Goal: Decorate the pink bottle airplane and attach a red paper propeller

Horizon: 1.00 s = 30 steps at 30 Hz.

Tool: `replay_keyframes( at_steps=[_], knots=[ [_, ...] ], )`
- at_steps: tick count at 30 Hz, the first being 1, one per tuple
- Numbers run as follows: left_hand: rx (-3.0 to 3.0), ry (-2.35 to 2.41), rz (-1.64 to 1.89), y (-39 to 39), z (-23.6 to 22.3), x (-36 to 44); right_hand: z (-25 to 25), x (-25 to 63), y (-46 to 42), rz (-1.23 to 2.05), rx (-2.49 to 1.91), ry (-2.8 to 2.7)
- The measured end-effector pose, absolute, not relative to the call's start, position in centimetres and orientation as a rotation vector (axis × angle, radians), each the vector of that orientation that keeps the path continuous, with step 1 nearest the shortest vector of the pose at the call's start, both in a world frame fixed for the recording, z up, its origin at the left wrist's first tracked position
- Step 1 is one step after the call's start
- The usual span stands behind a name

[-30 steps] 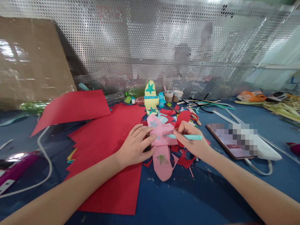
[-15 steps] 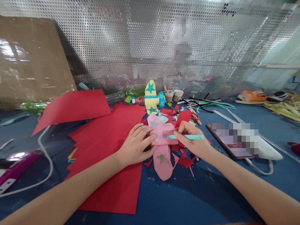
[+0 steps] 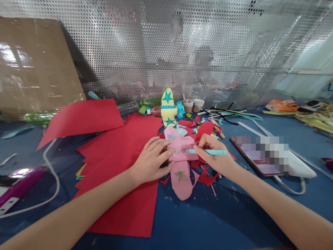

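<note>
A pink paper craft [image 3: 179, 192] shaped like a plane lies in front of me, with a gold star on its near lobe and bluish stars farther up. My left hand [image 3: 153, 161] grips its left side, fingertips on the pink paper and thumb lower down. Something dark shows between those fingers; I cannot make out what. My right hand [image 3: 214, 158] pinches a light-blue pen [image 3: 214, 152], its tip pointing left at the middle of the craft. Red paper scraps [image 3: 208, 178] lie under and around it, and a red rounded cutout [image 3: 204, 129] sits just behind my right fingers.
Large red sheets [image 3: 127, 208] spread at left. A yellow craft with green stars [image 3: 169, 110] stands at the back, near small cups [image 3: 198, 105] and orange-handled scissors [image 3: 217, 129]. A phone [image 3: 249, 156] lies at right, a purple tool [image 3: 20, 189] at left. Behind is a perforated metal screen [image 3: 145, 48].
Hardly anything differs. The whole view has shifted slightly; both hands keep their grip, and the pen stays at nearly the same spot on the pink craft.
</note>
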<state>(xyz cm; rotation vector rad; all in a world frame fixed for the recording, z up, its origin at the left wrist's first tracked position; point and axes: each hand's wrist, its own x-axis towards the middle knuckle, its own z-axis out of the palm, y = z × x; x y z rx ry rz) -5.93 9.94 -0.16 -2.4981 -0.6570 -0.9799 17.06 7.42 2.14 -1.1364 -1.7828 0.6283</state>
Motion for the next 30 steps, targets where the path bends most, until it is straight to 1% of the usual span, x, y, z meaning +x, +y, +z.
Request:
replay_keyframes(
  at_steps=[30],
  knots=[
    [-2.517, -0.669, -0.993, 9.91, -0.17, -5.94, 2.11, 17.18, 7.28, 0.642, -1.151, -1.810]
  ],
)
